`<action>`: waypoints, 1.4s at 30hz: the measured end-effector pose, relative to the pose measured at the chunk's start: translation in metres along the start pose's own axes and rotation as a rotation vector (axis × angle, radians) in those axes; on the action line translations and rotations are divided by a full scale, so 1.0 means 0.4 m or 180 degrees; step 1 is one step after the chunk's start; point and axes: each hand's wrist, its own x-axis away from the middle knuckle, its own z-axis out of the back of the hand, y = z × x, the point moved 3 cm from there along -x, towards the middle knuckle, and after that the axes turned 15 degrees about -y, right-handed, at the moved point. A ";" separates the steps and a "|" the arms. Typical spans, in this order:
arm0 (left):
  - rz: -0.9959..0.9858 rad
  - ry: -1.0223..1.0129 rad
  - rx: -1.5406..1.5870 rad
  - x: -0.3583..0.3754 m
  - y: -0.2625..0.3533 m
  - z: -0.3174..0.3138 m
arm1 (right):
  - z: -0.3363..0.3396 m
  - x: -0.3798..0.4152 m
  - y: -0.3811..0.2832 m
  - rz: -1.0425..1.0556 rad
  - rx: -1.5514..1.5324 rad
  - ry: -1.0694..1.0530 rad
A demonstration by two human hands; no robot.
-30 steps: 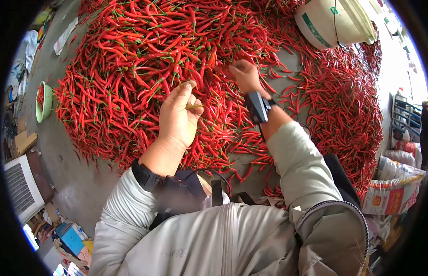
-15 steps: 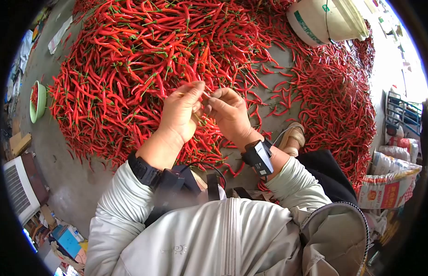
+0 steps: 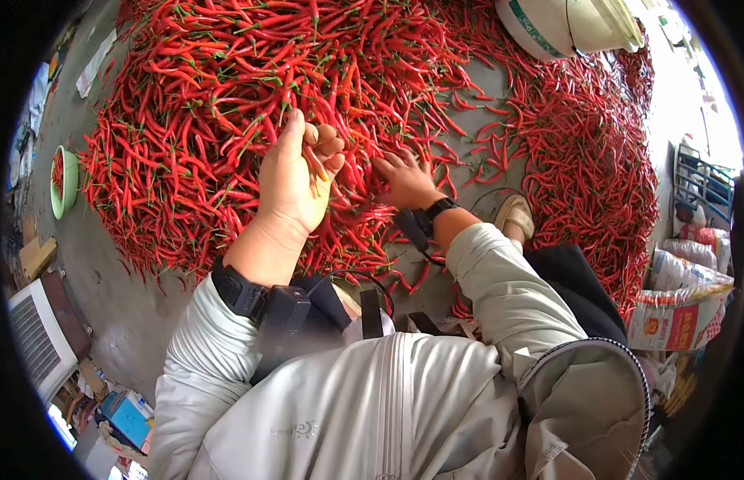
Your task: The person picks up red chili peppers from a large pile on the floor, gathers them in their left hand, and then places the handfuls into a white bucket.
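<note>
A large heap of red chili peppers (image 3: 204, 120), many with green stems, spreads over the floor in front of me. Above the heap is my left hand (image 3: 296, 180), palm side partly showing, its fingers curled in and the thumb pointing up. Something small and greenish seems to lie inside those fingers, too small to name. My right hand (image 3: 408, 180) reaches down at the heap's near right side, with fingers apart and tips touching the chilies. Whether it pinches one is hidden.
A second spread of red chilies (image 3: 588, 168) covers the floor to the right. At the top right stands a white bucket (image 3: 540, 28). A green basin (image 3: 70, 182) is at the left. Printed sacks (image 3: 676, 320) lie at the right edge, near my sandaled foot (image 3: 514, 218).
My hands were together over the heap and are now apart. The right hand has gone down onto the chilies; the left has shifted slightly left and turned its palm.
</note>
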 end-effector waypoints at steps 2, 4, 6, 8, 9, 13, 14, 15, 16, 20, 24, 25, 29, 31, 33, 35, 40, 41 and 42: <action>0.0045 0.0007 0.0001 -0.002 -0.004 -0.004 | -0.076 0.053 0.066 -0.0190 0.0755 0.0206; 0.0011 -0.0038 -0.0001 -0.004 -0.004 -0.015 | -0.146 0.086 0.160 -0.0290 0.0911 0.0451; -0.0044 -0.0077 0.0002 -0.008 -0.006 -0.016 | -0.127 0.154 0.179 -0.0642 0.0650 0.0262; -0.0078 -0.0231 -0.0020 -0.010 -0.014 -0.019 | -0.123 0.184 0.214 -0.0924 0.0440 0.0732; -0.0071 -0.0168 -0.0056 -0.011 -0.016 -0.024 | -0.119 0.195 0.228 -0.0949 0.0338 0.1001; -0.0032 -0.0319 -0.0088 -0.014 -0.022 -0.046 | -0.085 0.181 0.058 0.0472 0.0197 0.1333; -0.0018 -0.0390 -0.0086 -0.017 -0.024 -0.048 | -0.100 0.170 -0.002 0.0674 0.0295 0.1288; -0.0002 -0.0460 -0.0085 -0.020 -0.027 -0.050 | -0.116 0.160 -0.059 0.0874 0.0390 0.1241; 0.0008 -0.0496 -0.0107 -0.020 -0.030 -0.056 | -0.125 0.151 -0.115 0.1135 0.0386 0.1206; 0.0121 -0.0428 -0.0126 -0.022 -0.046 -0.056 | -0.137 0.127 -0.165 0.1350 0.0785 0.0862; 0.0062 -0.0446 -0.0202 -0.028 -0.043 -0.048 | -0.149 0.117 -0.061 0.1195 0.0994 0.0782; 0.0066 -0.0443 -0.0195 -0.028 -0.044 -0.047 | -0.156 0.115 -0.030 0.0892 0.0998 0.0656; 0.0078 -0.0552 -0.0179 -0.027 -0.039 -0.051 | -0.173 0.135 0.106 0.0062 0.1248 0.0418; 0.0082 -0.0558 -0.0158 -0.022 -0.036 -0.054 | -0.137 0.173 0.158 -0.0328 0.1216 0.0114; 0.0055 -0.0545 -0.0161 -0.021 -0.031 -0.056 | -0.124 0.192 0.193 -0.0727 0.0738 0.0521; 0.0042 -0.0516 -0.0180 -0.020 -0.030 -0.056 | -0.089 0.205 0.177 -0.0597 0.0405 0.0852; -0.0014 -0.0549 -0.0275 -0.020 -0.020 -0.051 | -0.073 0.153 0.179 0.0320 -0.0398 0.1686; -0.0001 -0.0529 -0.0273 -0.018 -0.023 -0.050 | -0.071 0.153 0.171 0.0278 -0.0306 0.2046; 0.0002 -0.0551 -0.0269 -0.018 -0.025 -0.051 | -0.083 0.144 0.154 0.0467 -0.0123 0.1672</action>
